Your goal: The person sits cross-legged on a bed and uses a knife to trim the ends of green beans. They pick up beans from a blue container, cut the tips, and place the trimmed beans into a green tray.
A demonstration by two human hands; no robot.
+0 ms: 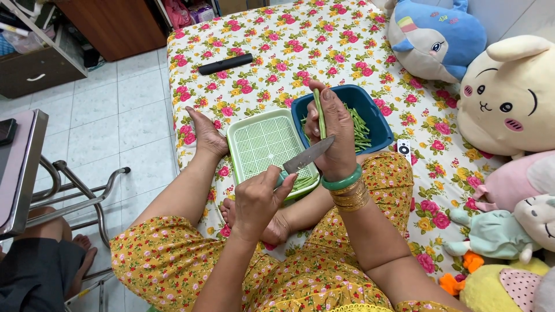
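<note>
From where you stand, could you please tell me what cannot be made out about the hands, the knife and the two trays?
Head view only:
- Knife: handle hidden inside the left hand.
- Green bean: lower end hidden behind the right hand.
- Blue tray: near side and part of its beans covered by the right hand.
- Green tray: near corner hidden by the left hand and blade.

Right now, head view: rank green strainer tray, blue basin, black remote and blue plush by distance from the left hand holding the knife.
1. Green strainer tray: just above the left hand.
2. Blue basin: up and right.
3. Black remote: far end of the bedsheet.
4. Blue plush: top right corner.
</note>
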